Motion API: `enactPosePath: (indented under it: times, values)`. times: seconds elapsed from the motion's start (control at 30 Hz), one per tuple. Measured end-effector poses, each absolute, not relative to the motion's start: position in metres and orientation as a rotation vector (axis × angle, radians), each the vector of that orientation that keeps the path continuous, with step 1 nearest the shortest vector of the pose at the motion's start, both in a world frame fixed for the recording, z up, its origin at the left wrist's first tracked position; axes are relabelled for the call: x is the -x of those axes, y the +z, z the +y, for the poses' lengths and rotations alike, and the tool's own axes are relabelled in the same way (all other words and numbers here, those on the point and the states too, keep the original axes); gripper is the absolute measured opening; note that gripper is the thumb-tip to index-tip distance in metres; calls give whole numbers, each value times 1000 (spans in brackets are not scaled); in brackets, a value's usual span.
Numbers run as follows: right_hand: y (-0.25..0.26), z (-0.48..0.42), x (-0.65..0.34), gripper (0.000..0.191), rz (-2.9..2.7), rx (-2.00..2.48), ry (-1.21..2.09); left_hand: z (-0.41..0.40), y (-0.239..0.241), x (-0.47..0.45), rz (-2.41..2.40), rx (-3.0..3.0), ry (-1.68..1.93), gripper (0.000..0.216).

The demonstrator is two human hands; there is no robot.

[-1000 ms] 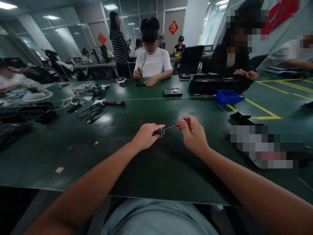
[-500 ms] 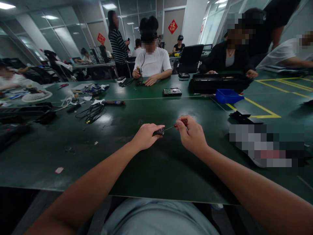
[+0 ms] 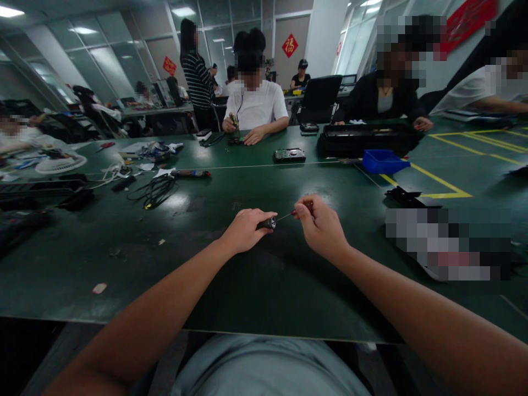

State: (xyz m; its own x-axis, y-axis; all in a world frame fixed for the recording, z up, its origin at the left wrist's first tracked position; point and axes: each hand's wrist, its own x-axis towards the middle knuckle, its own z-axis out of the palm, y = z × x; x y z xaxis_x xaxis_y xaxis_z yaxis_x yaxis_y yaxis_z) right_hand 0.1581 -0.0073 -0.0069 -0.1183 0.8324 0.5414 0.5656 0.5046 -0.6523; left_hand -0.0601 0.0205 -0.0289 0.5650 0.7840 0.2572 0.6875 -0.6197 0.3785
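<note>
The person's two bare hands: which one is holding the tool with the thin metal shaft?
The right hand: it holds the dark-red-handled tool with that shaft, whereas the left hand holds a short, dark cylindrical part.

The worktop (image 3: 247,286) is dark green, crossed on the right by yellow lines (image 3: 447,195). The screwdriver (image 3: 293,213) pairs a dark red handle with a silvery shaft; the cylindrical piece (image 3: 265,224) is black, greyish at its end. The tray (image 3: 383,161) is plain blue. A standing person's top (image 3: 198,74) is striped dark and white.
</note>
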Motion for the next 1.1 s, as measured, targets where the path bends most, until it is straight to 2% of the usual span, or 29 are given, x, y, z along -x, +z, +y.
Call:
enactPosePath:
  times: [0.27,0.5,0.7,1.1]
  values:
    - [-5,-5,-159,16,-1892,1218,290,22,-30,62,1256,-2574,566,41]
    - [-9,-2,-161,19,-1848,1236,312,21,-23,63,1306,-2345,727,35]
    - [-8,-3,-161,20,-1839,1240,317,19,-25,62,1345,-2227,835,43]
    - [-5,-4,-160,23,-1822,1263,350,9,-15,55,1287,-2539,502,26]
